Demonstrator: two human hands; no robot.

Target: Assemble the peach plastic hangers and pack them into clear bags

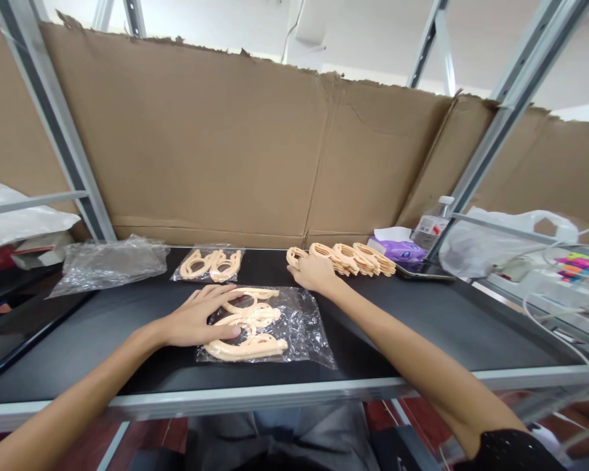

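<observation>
The left hand (pixel 196 318), grip splayed flat, lies on a clear plastic bag (pixel 305 324) of curved cream plastic pieces (pixel 243 351), probably steadying it. Farther right, the right hand (pixel 314 272) touches a row of cream ring-shaped stacks (pixel 348 256); whether its grip is closed, I cannot tell. Purple tissue pack (pixel 401 250) and brown cardboard wall (pixel 201 144) bound them.

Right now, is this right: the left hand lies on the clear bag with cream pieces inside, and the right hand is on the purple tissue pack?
Not quite: the right hand is at the left end of the row of cream plastic pieces, not on the purple tissue pack, as the head view shows.
</observation>
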